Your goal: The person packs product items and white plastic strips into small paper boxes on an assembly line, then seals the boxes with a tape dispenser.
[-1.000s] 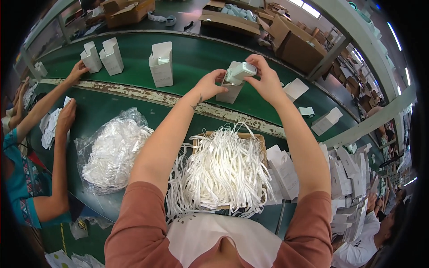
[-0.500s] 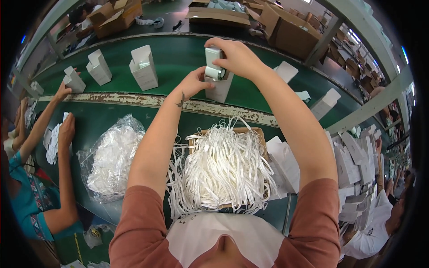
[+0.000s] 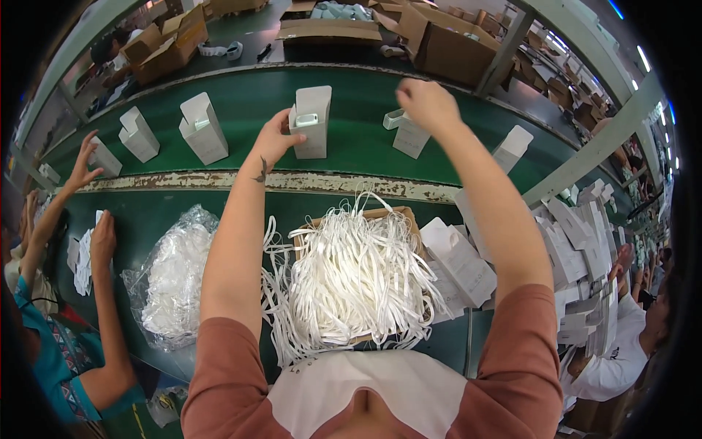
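Observation:
My left hand (image 3: 273, 140) grips the lower left side of an upright white box (image 3: 313, 137), thumb across its front. The box's back flap stands up, and a pale green, glossy item (image 3: 307, 119) shows in its open top. To the right, my right hand (image 3: 430, 106) is closed, with fingers curled over the top of another white box (image 3: 411, 140). Whatever those fingers hold is hidden. A small pale green, looped piece (image 3: 393, 119) shows at that box's upper left edge. Both boxes stand on the green belt (image 3: 248, 146).
More open white boxes stand on the belt, one (image 3: 205, 132) left and one (image 3: 513, 148) right. White straps (image 3: 362, 282) heap in a carton before me, beside a plastic bag (image 3: 179, 282) and stacked boxes (image 3: 461, 267). A co-worker's hand (image 3: 84, 164) reaches in at left.
The boxes have shifted left along the belt. My right hand has left the first box's top and moved right to another box. The pale green item now sits lower in the first box.

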The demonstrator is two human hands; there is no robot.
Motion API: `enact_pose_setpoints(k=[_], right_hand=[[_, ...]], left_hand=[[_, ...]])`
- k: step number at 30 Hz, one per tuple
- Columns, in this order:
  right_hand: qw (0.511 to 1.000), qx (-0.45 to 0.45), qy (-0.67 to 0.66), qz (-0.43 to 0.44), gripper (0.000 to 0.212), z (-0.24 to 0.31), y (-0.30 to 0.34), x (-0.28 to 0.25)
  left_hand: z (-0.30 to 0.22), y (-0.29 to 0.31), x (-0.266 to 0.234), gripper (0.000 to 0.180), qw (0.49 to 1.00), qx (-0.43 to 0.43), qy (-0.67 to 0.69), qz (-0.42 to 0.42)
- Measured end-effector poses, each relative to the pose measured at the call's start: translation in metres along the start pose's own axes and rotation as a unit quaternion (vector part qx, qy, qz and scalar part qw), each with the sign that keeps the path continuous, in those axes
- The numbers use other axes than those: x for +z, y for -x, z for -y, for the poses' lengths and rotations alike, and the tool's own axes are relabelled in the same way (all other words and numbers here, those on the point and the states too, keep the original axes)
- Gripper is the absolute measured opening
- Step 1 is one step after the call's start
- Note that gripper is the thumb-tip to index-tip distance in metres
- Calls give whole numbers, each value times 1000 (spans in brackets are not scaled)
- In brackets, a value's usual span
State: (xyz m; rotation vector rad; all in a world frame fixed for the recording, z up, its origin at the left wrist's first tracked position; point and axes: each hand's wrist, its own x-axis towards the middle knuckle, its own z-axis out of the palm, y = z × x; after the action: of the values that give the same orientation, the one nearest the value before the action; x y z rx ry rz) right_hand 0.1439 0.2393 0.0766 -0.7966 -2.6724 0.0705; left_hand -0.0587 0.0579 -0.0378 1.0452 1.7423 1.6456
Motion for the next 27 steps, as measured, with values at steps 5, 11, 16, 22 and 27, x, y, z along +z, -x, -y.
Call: enact_pose_setpoints(k=[5,11,16,22,27], right_hand=[[989,11,130,70,19,-58,9,35],[979,-186,-64,55,16,20,29,29],[956,-232,-177,42,19,60,61,15],[936,-133,-109,309,32,29,77,1],[938,-130,-82,311,26,24,91,21]], left_hand=[[-16,3,12,77,872,241,-331,-269],[-58,31,52,80,928,277,-243,-61],[-45,45,36,63,990,44,-121,58],[-32,51,32,62,996,5,-94,-4],[-18,47,31,61,997,31,-67,-9]])
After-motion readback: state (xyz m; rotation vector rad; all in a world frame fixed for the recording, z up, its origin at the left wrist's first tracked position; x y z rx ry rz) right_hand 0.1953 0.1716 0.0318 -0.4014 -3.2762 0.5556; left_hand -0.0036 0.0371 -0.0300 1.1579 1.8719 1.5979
